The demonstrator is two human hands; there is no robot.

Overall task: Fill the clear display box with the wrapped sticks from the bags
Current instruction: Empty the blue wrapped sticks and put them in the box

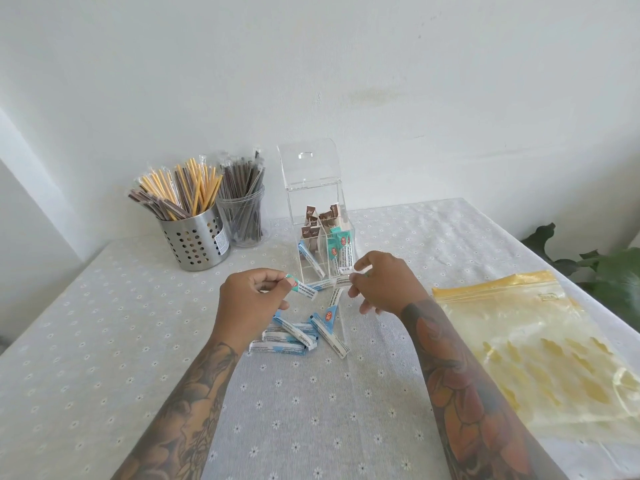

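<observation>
On the desk (104, 341) near you lies a pile of blue sticks (301, 336), your left hand (251, 299) pinches one blue stick (303, 289), your right hand (384, 284) pinches another stick (341, 280), and behind them stands the clear box (317, 216).

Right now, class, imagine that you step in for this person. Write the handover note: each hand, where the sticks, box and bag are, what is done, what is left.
Left hand: pinches one blue-and-white stick by its end, above the table.
Right hand: fingers curled by the clear display box; whether it holds a stick I cannot tell.
Box: lid up. Brown sticks stand in the back, some blue ones in the front compartments.
Loose blue sticks lie on the tablecloth between the hands.
Yellow zip bag: flat on the right, looks empty.
Left: put the held and loose sticks in the box.
</observation>
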